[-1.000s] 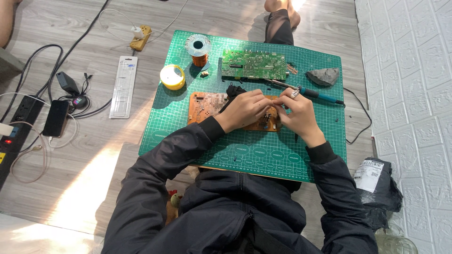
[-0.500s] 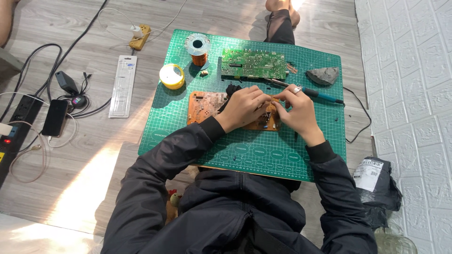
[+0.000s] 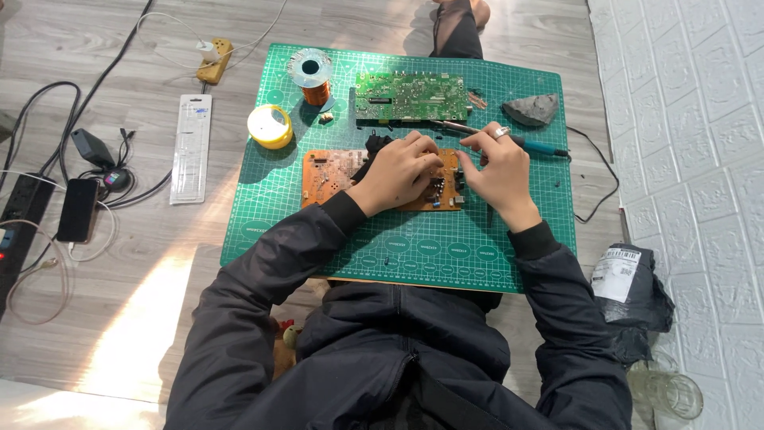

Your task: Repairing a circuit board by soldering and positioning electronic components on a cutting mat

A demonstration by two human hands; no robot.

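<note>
An orange-brown circuit board [image 3: 330, 175] lies on the green cutting mat [image 3: 446, 247]. My left hand [image 3: 402, 169] rests on the board's middle, with its fingers curled down over the dark components. My right hand [image 3: 495, 166], with a ring on one finger, sits at the board's right edge, thumb and forefinger pinched near the far right corner. Whether anything is between them is too small to tell. A soldering iron [image 3: 541, 146] with a blue handle lies on the mat just behind my right hand.
Further back on the mat are a green circuit board [image 3: 410, 95], a spool of copper wire [image 3: 312, 76], a yellow tape roll [image 3: 270, 126] and a grey lump [image 3: 532, 109]. A power strip [image 3: 17, 211], phone [image 3: 78, 209] and cables lie on the left floor. A glass jar [image 3: 667, 392] stands at the lower right.
My right hand has crept slightly up toward the board's far right corner. My left hand stays on the board, and nothing else has moved.
</note>
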